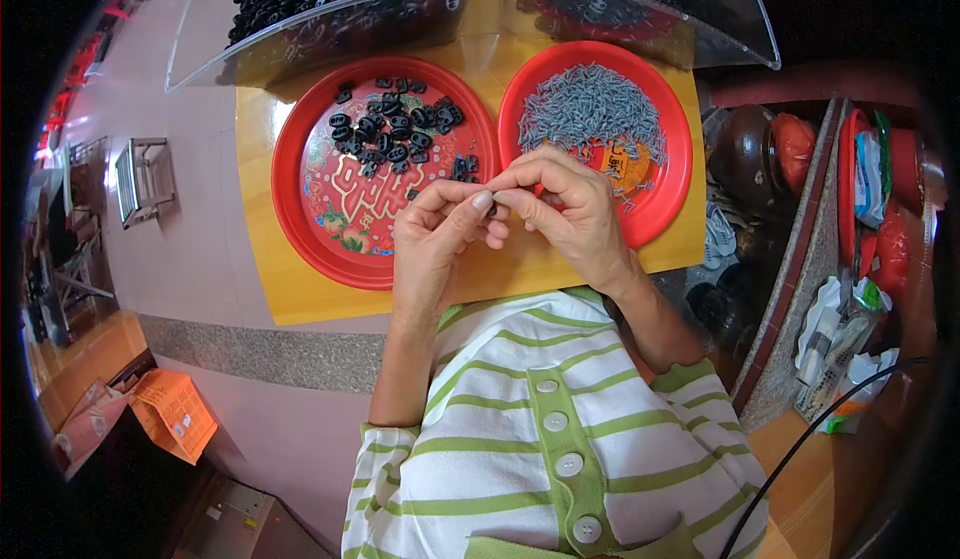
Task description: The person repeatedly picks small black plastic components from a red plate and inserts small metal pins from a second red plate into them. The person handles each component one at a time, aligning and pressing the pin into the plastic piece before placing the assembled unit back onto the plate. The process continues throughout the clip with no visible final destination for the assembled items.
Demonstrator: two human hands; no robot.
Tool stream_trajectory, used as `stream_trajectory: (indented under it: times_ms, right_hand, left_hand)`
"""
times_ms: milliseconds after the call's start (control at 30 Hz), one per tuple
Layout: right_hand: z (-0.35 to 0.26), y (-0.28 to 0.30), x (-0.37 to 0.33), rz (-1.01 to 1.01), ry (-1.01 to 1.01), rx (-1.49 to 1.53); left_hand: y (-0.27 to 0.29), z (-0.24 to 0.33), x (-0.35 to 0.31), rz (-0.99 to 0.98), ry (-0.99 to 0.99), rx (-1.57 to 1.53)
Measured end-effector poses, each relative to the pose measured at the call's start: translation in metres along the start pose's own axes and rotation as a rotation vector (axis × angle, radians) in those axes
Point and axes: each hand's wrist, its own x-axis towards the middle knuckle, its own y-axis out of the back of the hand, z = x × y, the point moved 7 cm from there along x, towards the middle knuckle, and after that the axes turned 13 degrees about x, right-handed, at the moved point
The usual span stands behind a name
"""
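Note:
My left hand point(437, 234) and my right hand point(572, 207) meet fingertip to fingertip above the near side of two red trays. Between the left thumb and fingers is a small black plastic part point(491, 210), mostly covered by the fingers. The right thumb and forefinger are pinched against it; whatever they hold is too small to see. Under and left of the hands lies a red patterned tray point(290, 194) with several loose black plastic parts point(385, 134). A red plate point(672, 214) on the right carries a heap of small grey screws point(590, 109).
Both trays stand on a yellow tabletop point(300, 299). Along its far edge are two clear plastic bins point(300, 34) point(640, 21) full of black parts. A small metal stool point(143, 181) stands on the floor at left. Jars, bags and a black cable point(820, 414) are at right.

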Motion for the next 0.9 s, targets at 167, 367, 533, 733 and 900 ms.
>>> stream_trajectory:
  times_ms: [167, 367, 533, 733, 900]
  right_hand:
    - [0.006, -0.003, -0.003, 0.0, -0.097, 0.073]
    - [0.016, 0.001, -0.005, 0.126, -0.089, 0.172]
    - [0.011, -0.001, -0.006, 0.118, -0.122, 0.189]
    - [0.011, -0.006, -0.006, 0.072, -0.072, 0.157]
    - [0.012, -0.009, -0.006, 0.053, -0.101, 0.127]
  left_hand:
    - [0.002, 0.0, 0.0, -0.025, -0.006, -0.041]
    - [-0.005, 0.007, -0.003, -0.046, -0.055, -0.026]
    - [0.0, 0.009, -0.003, -0.027, -0.034, -0.024]
    - [0.011, 0.002, -0.005, -0.013, -0.01, -0.005]
    - [0.011, 0.005, -0.005, -0.025, 0.003, -0.027]
